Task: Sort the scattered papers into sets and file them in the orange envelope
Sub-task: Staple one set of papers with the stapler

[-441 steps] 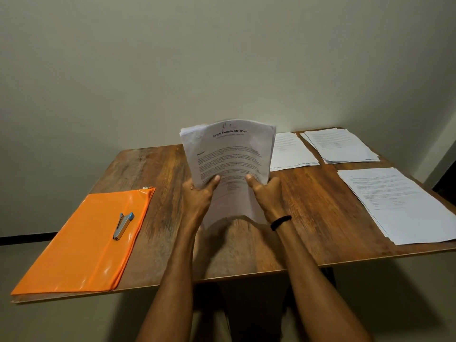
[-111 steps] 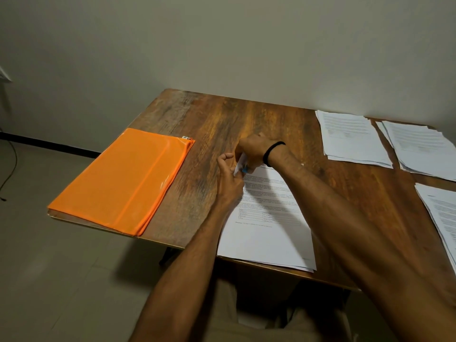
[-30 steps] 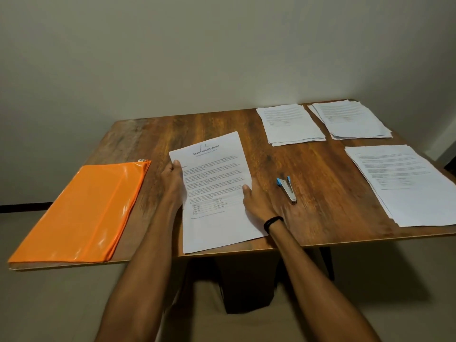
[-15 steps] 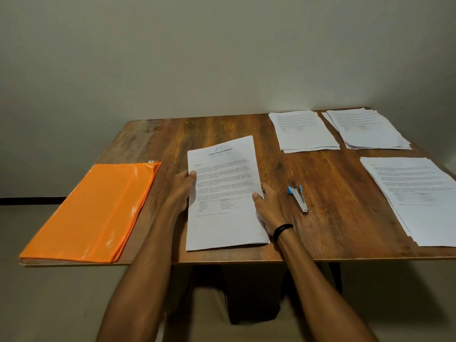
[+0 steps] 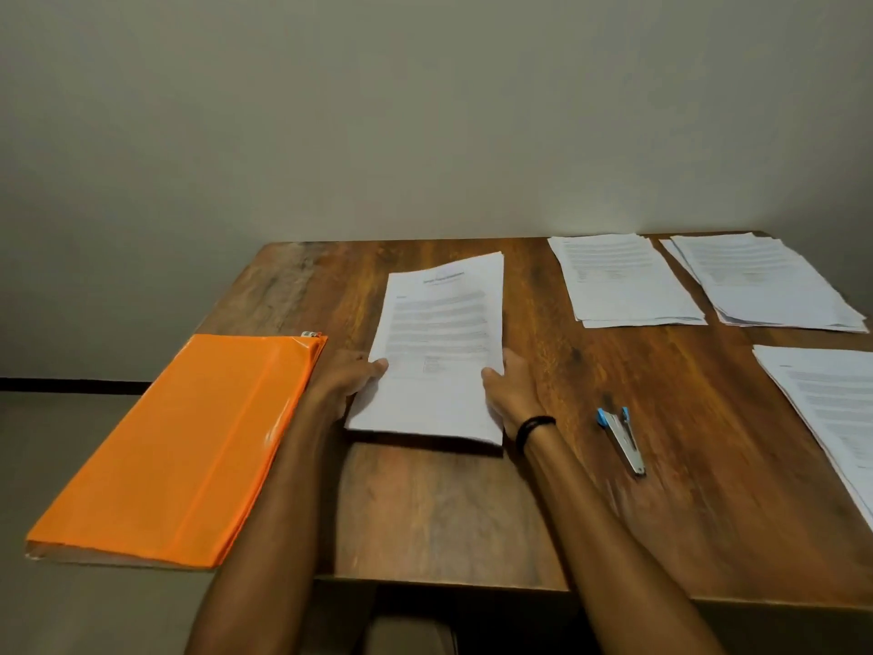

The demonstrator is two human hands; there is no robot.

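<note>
A paper set (image 5: 439, 352) is gripped at its side edges by the left hand (image 5: 349, 378) and right hand (image 5: 512, 392) and raised (presumably for filing), with the orange envelope (image 5: 189, 442) laid beside the left hand.

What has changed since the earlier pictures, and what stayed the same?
The stapler went from the orange envelope into the hands, then onto the table. The left hand and right hand now grip the paper set by its sides and lift its near edge. The three other stacks stayed in place.
</note>
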